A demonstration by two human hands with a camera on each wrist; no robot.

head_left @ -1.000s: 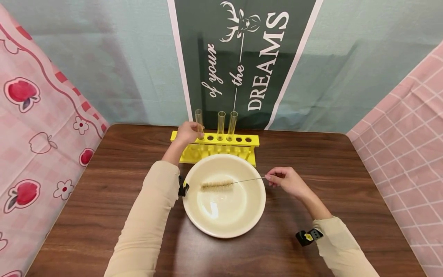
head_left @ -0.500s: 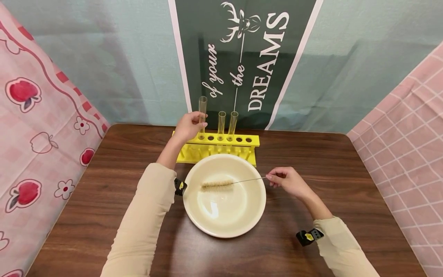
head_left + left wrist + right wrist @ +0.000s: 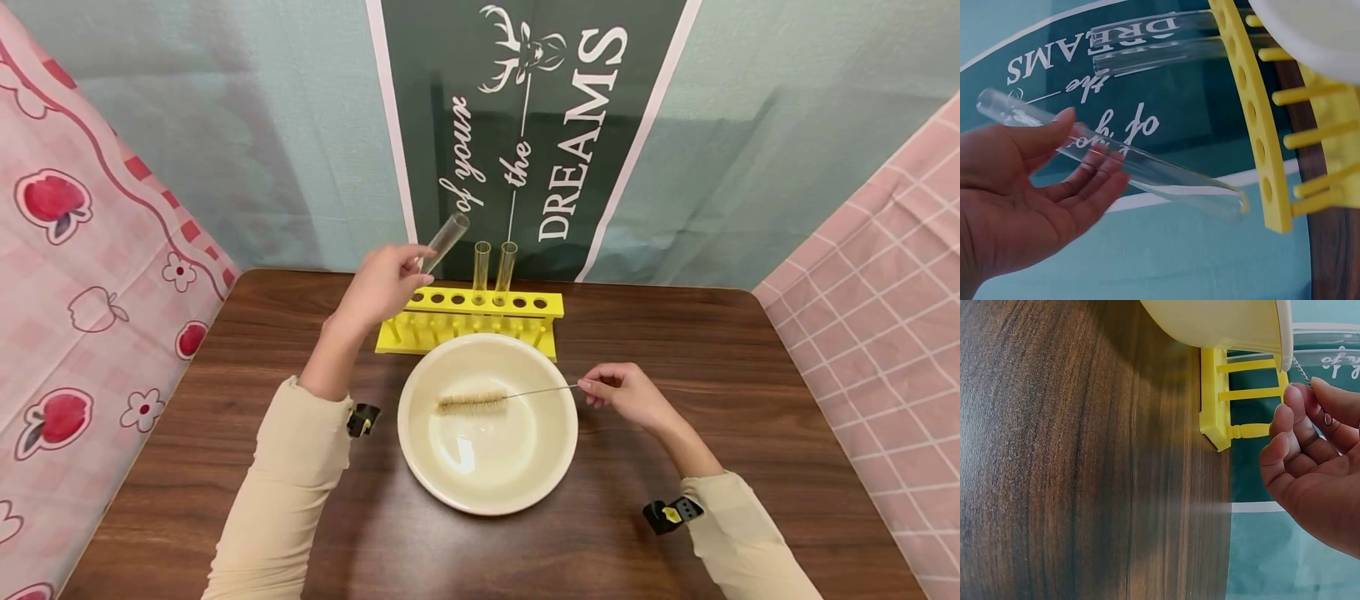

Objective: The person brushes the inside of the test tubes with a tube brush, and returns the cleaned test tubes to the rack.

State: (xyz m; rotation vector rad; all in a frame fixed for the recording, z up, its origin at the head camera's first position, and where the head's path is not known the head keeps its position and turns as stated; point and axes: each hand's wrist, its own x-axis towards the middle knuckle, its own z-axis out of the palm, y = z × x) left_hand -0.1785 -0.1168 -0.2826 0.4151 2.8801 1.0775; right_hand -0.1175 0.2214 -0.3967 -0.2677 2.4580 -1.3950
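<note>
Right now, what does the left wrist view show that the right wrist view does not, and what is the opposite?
Only the left wrist view shows the left hand, the glass tube it holds, and the holes of the yellow rack. Only the right wrist view shows the right hand pinching the twisted wire handle. Both share parts of the rack, the pale basin, the wooden table and the lettered backdrop.

The brush (image 3: 474, 403) lies over the basin (image 3: 491, 485), the rack (image 3: 468, 309) behind both
</note>
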